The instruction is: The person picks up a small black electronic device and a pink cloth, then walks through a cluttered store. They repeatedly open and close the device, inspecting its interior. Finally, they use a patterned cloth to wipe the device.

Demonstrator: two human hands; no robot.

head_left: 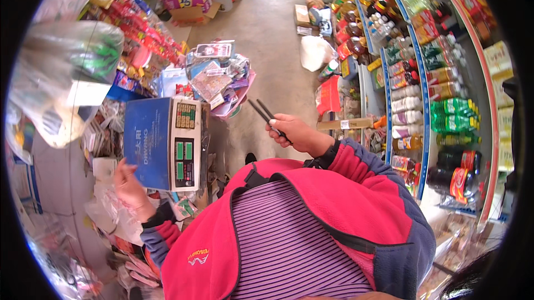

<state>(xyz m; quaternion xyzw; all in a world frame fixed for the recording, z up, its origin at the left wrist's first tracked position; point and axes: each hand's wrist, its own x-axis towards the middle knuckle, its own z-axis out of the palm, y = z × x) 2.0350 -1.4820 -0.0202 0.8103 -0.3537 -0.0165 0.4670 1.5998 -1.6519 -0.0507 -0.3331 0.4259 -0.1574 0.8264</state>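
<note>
Black sticks (259, 112) are gripped in the right hand (300, 132), long axis slanted forward-left toward heaped packets (214, 82), while the left hand (132, 186), fingers loosely spread, is held near the blue scale (147, 152).

Jacket (203, 280): bright pinkish-red, fleece-like, worn open. Blue-grey panel (397, 261) on jacket's right side. Black zip (236, 233) along front edges; second dark zip line (356, 240) on right front. Left chest: small mark (198, 256), white figure plus yellow lettering. Right sleeve (361, 161) and left sleeve (162, 236): red and blue-grey sections, black cuffs (159, 215). Shirt (289, 233) underneath: light purple, narrow dark stripes. Dark shoe tip (251, 158) visible below hem.
</note>
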